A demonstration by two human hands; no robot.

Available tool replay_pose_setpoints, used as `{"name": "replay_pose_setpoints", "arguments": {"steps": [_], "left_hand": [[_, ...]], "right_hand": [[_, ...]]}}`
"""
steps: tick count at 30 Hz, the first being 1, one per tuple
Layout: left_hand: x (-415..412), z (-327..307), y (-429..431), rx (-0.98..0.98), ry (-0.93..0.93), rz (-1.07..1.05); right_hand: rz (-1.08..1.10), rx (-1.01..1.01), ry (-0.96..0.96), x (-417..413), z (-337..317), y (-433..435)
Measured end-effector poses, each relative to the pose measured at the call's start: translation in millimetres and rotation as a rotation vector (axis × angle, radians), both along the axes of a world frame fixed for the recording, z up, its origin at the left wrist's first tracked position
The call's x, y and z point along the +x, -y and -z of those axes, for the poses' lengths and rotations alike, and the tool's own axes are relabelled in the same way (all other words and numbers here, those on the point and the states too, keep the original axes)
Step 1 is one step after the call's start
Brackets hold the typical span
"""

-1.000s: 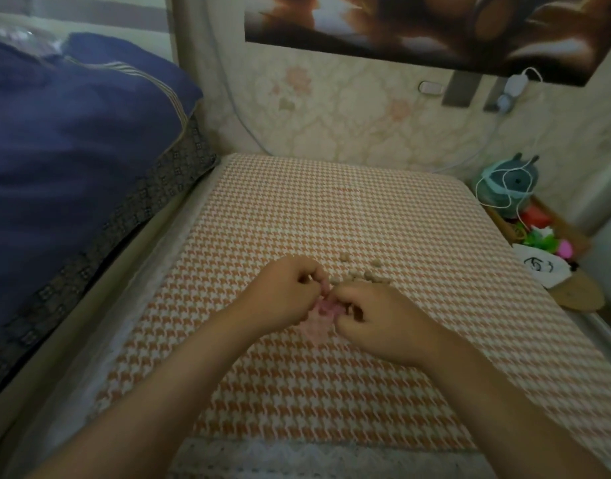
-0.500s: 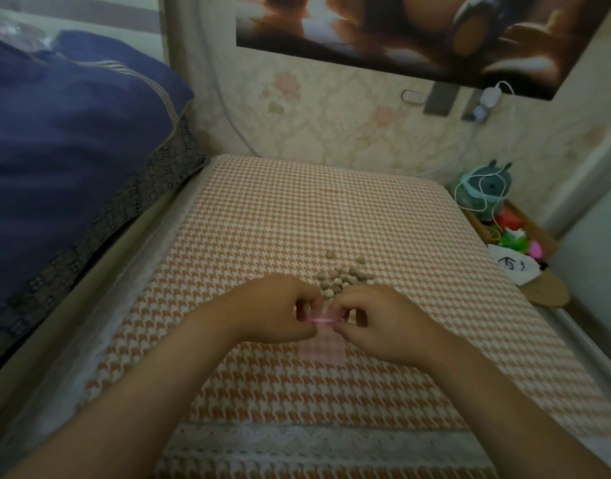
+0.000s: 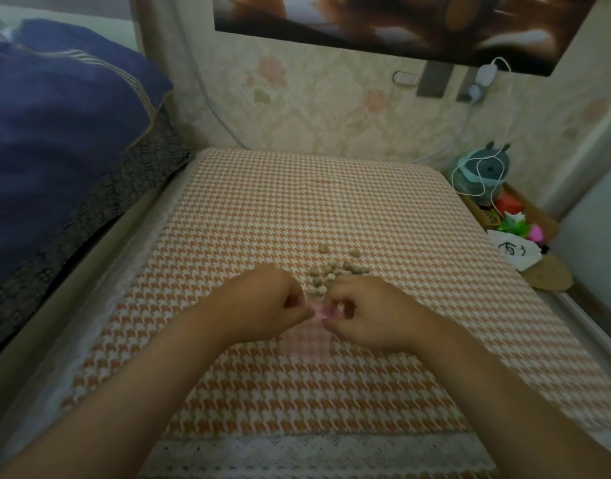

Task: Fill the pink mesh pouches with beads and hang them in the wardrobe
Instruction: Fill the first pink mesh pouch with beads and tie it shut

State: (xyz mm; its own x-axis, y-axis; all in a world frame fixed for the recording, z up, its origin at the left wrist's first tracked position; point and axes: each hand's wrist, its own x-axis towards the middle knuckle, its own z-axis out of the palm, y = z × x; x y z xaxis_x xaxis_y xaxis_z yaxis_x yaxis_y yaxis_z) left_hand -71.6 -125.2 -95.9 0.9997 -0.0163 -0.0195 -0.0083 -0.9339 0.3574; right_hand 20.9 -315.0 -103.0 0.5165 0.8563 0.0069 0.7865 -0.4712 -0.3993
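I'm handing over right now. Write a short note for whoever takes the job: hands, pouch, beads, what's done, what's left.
Hands: the left hand and the right hand each pinch one side of the mouth of the pink mesh pouch, with the two grips close together.
Pouch: it lies flat on the houndstooth cloth in front of the hands. It looks empty, as the pattern shows through it.
Beads: the beads lie in a loose heap on the cloth just beyond the hands. None are held.
Done: the pouch mouth is gripped.
Left: open it, fill it, close it and hang it. No wardrobe or other pouches are in view.
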Motion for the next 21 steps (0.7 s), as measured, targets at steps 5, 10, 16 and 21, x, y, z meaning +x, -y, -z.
{"name": "replay_pose_setpoints", "arguments": {"steps": [5, 10, 16, 21], "left_hand": [[0.8, -4.2, -4.5, -0.215, 0.102, -0.248], [-1.6, -4.2, -19.2, -0.285, 0.125, -0.335], [-8.1, -5.0, -16.7, -0.281, 0.069, -0.245], [-6.8, -3.3, -13.0, -0.221, 0.038, -0.207]], "right_hand": [[0.253, 0.361, -0.290, 20.0, -1.2, -15.6], [0.317, 0.068, 0.028, 34.5, 12.7, -18.6], [0.228, -0.144, 0.248, 31.5, 34.6, -26.8], [0.229, -0.122, 0.294, 29.6, 40.2, -29.4]]}}
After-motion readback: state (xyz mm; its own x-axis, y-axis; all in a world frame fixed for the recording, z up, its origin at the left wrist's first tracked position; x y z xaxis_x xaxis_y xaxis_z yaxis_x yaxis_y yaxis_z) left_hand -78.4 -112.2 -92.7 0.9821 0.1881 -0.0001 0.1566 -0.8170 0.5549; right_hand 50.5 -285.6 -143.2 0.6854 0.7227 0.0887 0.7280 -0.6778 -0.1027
